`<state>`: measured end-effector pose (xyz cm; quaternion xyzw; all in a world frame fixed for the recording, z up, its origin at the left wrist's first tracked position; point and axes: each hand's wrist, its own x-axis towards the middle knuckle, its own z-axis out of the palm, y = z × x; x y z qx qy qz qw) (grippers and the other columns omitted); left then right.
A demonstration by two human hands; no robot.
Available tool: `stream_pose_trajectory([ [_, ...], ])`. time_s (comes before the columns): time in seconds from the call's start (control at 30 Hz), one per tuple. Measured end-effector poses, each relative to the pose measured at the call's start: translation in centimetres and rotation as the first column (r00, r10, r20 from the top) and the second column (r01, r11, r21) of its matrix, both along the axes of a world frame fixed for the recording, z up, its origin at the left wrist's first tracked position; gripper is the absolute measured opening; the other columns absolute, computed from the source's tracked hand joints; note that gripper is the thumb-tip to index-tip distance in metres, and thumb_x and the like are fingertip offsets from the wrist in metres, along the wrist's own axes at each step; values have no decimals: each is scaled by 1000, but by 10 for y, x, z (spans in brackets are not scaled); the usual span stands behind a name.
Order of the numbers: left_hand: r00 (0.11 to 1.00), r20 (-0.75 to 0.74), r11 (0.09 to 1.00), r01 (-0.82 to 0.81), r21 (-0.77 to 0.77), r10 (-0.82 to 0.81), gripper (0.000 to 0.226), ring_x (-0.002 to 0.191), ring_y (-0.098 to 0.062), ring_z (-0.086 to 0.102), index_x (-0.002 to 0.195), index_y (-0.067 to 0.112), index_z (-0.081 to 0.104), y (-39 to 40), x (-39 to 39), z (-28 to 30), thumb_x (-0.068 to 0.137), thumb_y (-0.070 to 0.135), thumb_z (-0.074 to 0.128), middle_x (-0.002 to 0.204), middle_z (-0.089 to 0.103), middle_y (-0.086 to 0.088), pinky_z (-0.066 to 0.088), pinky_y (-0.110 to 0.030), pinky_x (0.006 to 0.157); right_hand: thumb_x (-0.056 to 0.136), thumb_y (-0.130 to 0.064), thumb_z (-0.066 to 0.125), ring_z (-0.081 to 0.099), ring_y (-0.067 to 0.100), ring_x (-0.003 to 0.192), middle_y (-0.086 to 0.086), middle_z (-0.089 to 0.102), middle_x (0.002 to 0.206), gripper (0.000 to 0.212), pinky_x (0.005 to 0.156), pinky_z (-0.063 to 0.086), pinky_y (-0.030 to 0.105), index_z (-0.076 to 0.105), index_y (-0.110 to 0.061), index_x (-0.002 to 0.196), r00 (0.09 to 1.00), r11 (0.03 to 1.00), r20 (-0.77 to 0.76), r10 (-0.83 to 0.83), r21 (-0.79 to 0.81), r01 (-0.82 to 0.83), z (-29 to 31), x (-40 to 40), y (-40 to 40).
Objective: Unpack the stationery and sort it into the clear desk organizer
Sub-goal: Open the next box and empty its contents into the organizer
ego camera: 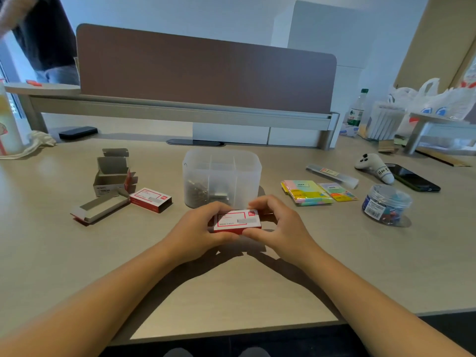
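Mid-unpacking, just before the clear organizer [221,176]: left hand [198,228] and right hand [278,225] clamped round a small red box [237,221]; next, sliding its tray out, judged.

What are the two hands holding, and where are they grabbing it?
A small red and white box. The left hand grips its left end, the right hand its right end, just in front of the clear organizer.

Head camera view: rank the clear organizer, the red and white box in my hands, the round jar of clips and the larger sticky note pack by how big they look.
1. clear organizer
2. larger sticky note pack, round jar of clips and red and white box look too alike to rank; the box, held by the left hand and right hand, sits nearest the camera.
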<state>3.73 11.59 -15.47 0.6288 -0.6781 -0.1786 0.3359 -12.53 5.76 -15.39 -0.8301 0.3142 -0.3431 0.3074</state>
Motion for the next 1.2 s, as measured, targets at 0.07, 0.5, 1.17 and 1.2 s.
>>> stream_pose_trajectory([
  [0.07,996,-86,999,-27,-39,24,38,95,-3,48,111,27,47,1,3,1,77,27,66,104,55,11,45,-3,63,74,-19,70,52,9,95,-14,52,98,36,69,46,1,41,-30,91,992,997,118,-39,69,31,0,4,-1],
  [0.5,942,-336,1000,3,18,4,35,96,-7,51,101,30,45,5,15,3,78,16,66,92,49,23,50,-8,64,73,-15,69,62,5,84,-18,60,85,20,67,52,9,53,-27,76,958,994,287,-8,110,-25,-5,13,-3],
  [1.17,997,-50,996,-62,59,65,56,103,-5,44,127,21,47,0,25,3,75,20,68,125,56,0,42,-16,82,76,-26,69,43,4,101,1,56,124,52,68,43,7,49,-17,123,966,996,-252,63,-49,-78,5,16,-12],
  [1.2,997,-37,996,-70,63,72,56,103,-5,44,128,21,47,-1,26,3,76,20,68,127,56,-1,41,-17,83,76,-26,68,43,4,101,1,57,124,51,68,43,7,49,-17,123,963,996,-264,59,-47,-74,6,15,-14],
])
